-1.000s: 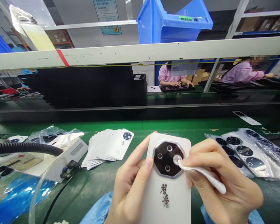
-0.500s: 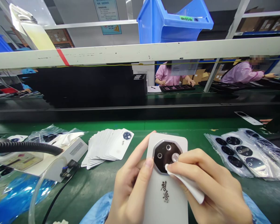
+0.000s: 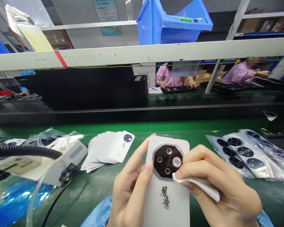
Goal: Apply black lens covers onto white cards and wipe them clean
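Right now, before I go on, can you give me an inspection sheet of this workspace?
Surface: glossy green bench top, partly covered.
Job's things: white rectangular panel with a dark octagonal camera window; small folded white cloth at the window's lower right edge.
Clutter: fanned stack of flat white panels and crumpled blue plastic film, left; clear plastic packs with dark ovals, right.
Hands: bare left hand holds the panel's left edge; right hand pinches the cloth.
Cables: thin black cable and thick black ribbed hose, left.
Surroundings: blue plastic bin above a white beam; people in pink beyond.
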`<state>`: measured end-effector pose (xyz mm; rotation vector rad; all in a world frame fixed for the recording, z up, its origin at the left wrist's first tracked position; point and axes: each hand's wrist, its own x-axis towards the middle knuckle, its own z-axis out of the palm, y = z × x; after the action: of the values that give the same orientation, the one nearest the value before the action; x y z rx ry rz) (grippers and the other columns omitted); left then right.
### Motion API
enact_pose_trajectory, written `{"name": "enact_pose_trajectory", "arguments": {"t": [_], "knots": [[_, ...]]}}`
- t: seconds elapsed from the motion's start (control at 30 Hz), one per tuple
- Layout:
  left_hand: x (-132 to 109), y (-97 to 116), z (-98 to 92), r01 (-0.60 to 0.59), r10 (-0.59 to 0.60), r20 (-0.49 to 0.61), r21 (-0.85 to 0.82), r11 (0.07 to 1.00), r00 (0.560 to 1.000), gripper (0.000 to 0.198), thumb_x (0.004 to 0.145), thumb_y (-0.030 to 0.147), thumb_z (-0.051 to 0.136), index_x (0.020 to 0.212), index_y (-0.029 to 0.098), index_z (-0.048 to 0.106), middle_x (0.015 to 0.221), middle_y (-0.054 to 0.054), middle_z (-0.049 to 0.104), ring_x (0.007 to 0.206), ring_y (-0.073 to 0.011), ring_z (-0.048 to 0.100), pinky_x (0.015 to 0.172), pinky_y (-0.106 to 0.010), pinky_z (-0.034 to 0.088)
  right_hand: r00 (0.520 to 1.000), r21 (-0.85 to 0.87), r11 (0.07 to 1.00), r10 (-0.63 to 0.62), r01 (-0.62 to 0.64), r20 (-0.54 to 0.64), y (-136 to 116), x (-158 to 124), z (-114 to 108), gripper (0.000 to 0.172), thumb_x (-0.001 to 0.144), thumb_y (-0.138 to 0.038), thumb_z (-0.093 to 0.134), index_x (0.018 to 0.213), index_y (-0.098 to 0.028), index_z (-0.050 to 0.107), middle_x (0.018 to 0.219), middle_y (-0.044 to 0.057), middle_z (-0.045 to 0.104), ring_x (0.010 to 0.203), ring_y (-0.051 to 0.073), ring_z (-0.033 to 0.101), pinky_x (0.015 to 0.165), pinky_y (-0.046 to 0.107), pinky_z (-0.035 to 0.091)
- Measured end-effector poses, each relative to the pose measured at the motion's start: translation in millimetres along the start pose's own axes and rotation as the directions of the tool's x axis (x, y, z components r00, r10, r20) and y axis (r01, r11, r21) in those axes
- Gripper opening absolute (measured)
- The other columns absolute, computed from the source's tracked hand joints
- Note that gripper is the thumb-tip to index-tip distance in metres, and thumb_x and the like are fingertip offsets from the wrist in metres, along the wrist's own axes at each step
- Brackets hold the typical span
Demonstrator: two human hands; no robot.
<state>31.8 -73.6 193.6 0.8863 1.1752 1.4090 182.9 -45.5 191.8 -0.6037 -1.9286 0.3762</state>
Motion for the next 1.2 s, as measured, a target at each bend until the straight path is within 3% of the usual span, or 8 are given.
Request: {"name": "enact_pose_trajectory", "arguments": {"t": [0.23, 0.43, 0.63, 0.73, 0.83, 0.9, 1.03, 1.2], "knots": [[2, 0, -4.2, 0.043, -0.042, 0.017, -0.078, 0.996, 0.999, 0.061, 0.074, 0.044, 0.068, 0.131, 0.026, 0.054, 0.057, -0.001, 0.063, 0.044, -0.0114, 0.051, 0.041, -0.018, 0.038, 0.997, 0.011, 1.0, 0.023, -0.023, -0.073, -7, 1, 0, 0.019, 0.079, 0.0, 0.057, 0.087, -0.016, 0.063, 0.077, 0.003, 0.054, 0.065, 0.011, 0.054, 0.053, 0.022, 0.047], [5, -1, -8.4, 0.054, -0.046, 0.114, -0.068, 0.996, 0.992, 0.056, 0.076, 0.045, 0.065, 0.129, 0.031, 0.055, 0.053, 0.002, 0.06, 0.041, -0.0079, 0.046, 0.041, -0.015, 0.034, 0.996, 0.036, 0.999, 0.021, -0.018, -0.084, -5, -3, -1, 0.019, 0.078, 0.0, 0.058, 0.088, -0.015, 0.063, 0.078, 0.002, 0.054, 0.069, 0.011, 0.055, 0.057, 0.023, 0.048], [1, -1, -2.9, 0.005, -0.004, 0.04, -0.028, 1.0, 0.999, 0.058, 0.077, 0.046, 0.064, 0.131, 0.028, 0.053, 0.056, 0.001, 0.062, 0.041, -0.0089, 0.046, 0.041, -0.017, 0.036, 0.981, -0.128, 0.992, -0.016, -0.009, -0.194, -5, -1, 6, 0.022, 0.078, -0.001, 0.057, 0.091, -0.017, 0.063, 0.078, 0.002, 0.055, 0.068, 0.01, 0.056, 0.055, 0.022, 0.048], [-1, -5, -2.7, -0.035, 0.035, -0.005, 0.046, 0.998, 0.999, 0.057, 0.077, 0.047, 0.063, 0.131, 0.029, 0.054, 0.063, 0.0, 0.065, 0.044, -0.0098, 0.049, 0.044, -0.019, 0.041, 0.985, -0.324, 0.945, -0.093, 0.042, -0.143, -4, 1, 8, 0.021, 0.079, -0.004, 0.054, 0.091, -0.018, 0.063, 0.078, 0.002, 0.059, 0.064, 0.009, 0.06, 0.052, 0.02, 0.049], [-3, -10, -4.5, -0.084, 0.093, -0.044, 0.177, 0.981, 0.995, 0.05, 0.079, 0.048, 0.062, 0.126, 0.033, 0.058, 0.072, -0.001, 0.068, 0.06, -0.0129, 0.059, 0.054, -0.017, 0.047, 0.987, -0.457, 0.883, -0.15, 0.105, -0.063, -1, -2, 10, 0.023, 0.08, -0.006, 0.052, 0.095, -0.019, 0.063, 0.081, 0.003, 0.062, 0.066, 0.01, 0.063, 0.055, 0.02, 0.052], [-5, -12, -5.2, -0.087, 0.101, -0.05, 0.233, 0.969, 0.994, 0.046, 0.081, 0.049, 0.06, 0.125, 0.035, 0.059, 0.074, -0.001, 0.068, 0.069, -0.0142, 0.061, 0.057, -0.015, 0.048, 0.987, -0.485, 0.864, -0.16, 0.133, -0.015, 3, -5, 11, 0.028, 0.078, -0.003, 0.051, 0.099, -0.018, 0.063, 0.084, 0.004, 0.063, 0.068, 0.011, 0.064, 0.056, 0.021, 0.052], [-10, -13, -4.5, -0.053, 0.079, -0.09, 0.263, 0.963, 0.993, 0.046, 0.083, 0.048, 0.058, 0.127, 0.034, 0.058, 0.076, -0.001, 0.068, 0.067, -0.0134, 0.062, 0.055, -0.014, 0.048, 0.977, -0.55, 0.816, -0.212, 0.178, 0.003, 7, -12, 14, 0.034, 0.076, 0.002, 0.048, 0.101, -0.016, 0.063, 0.087, 0.006, 0.061, 0.067, 0.011, 0.061, 0.053, 0.021, 0.048], [-10, -16, -4.8, -0.106, 0.132, -0.079, 0.269, 0.957, 0.988, 0.046, 0.085, 0.045, 0.057, 0.128, 0.031, 0.056, 0.075, -0.002, 0.067, 0.068, -0.0132, 0.062, 0.053, -0.012, 0.047, 0.975, -0.567, 0.801, -0.221, 0.191, 0.017, 6, -15, 17, 0.036, 0.077, 0.004, 0.044, 0.102, -0.014, 0.063, 0.091, 0.007, 0.061, 0.068, 0.011, 0.06, 0.055, 0.022, 0.047]]}}
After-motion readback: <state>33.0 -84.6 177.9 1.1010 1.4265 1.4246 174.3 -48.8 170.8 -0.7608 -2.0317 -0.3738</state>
